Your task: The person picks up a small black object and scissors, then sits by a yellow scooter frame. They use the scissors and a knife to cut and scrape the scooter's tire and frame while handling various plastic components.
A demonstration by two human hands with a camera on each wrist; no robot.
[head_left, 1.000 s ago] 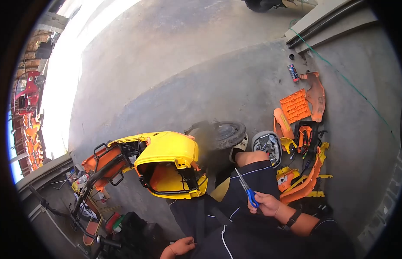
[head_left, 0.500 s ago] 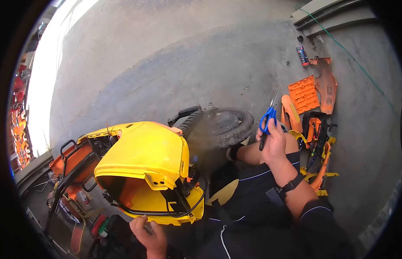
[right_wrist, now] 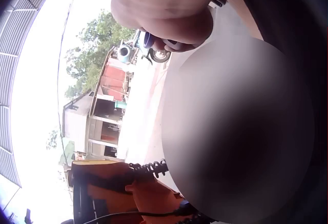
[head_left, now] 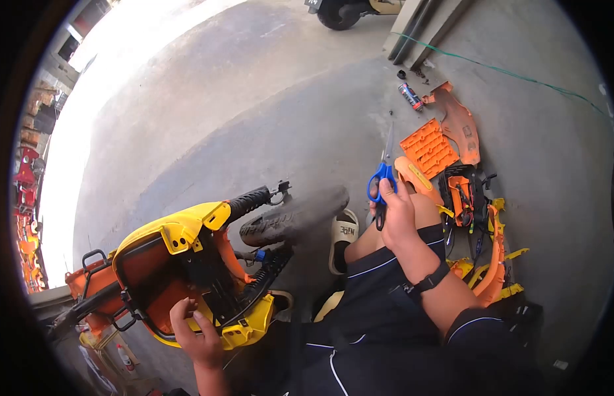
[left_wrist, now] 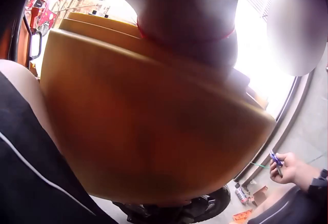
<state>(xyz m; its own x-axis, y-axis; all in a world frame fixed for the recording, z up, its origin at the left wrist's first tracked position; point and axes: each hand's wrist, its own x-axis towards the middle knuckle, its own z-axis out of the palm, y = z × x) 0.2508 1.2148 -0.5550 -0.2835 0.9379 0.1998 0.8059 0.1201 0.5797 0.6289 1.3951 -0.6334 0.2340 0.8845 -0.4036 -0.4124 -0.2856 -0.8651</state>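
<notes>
My right hand (head_left: pixel 396 214) holds scissors by their blue handles (head_left: pixel 385 173), blades pointing up and away over the floor, above a bent knee. In the left wrist view the same scissors (left_wrist: pixel 277 159) show at the right edge. A yellow scooter front shell (head_left: pixel 257 323) stands at left, its hollow orange-lined side facing me. My left hand (head_left: pixel 200 336) is at the shell's near rim, fingers loosely bent and overlapping the hollow. The shell's smooth outer panel (left_wrist: pixel 154 116) fills most of the left wrist view. Beyond it are a ribbed black fork boot (head_left: pixel 249 202) and the tyre (head_left: pixel 264 228).
On the floor at right lie an orange gridded panel (head_left: pixel 429 146), a curved orange panel (head_left: pixel 459 125), a spray can (head_left: pixel 410 97) and several yellow and orange parts (head_left: pixel 497 264). A green cord (head_left: pixel 491 66) crosses the floor. A shoe (head_left: pixel 343 234) stands near the tyre.
The right hand has lifted the scissors from the lap, turning them upward. The left hand has risen from the lap to the shell. The shell has swung round, showing more of its hollow side.
</notes>
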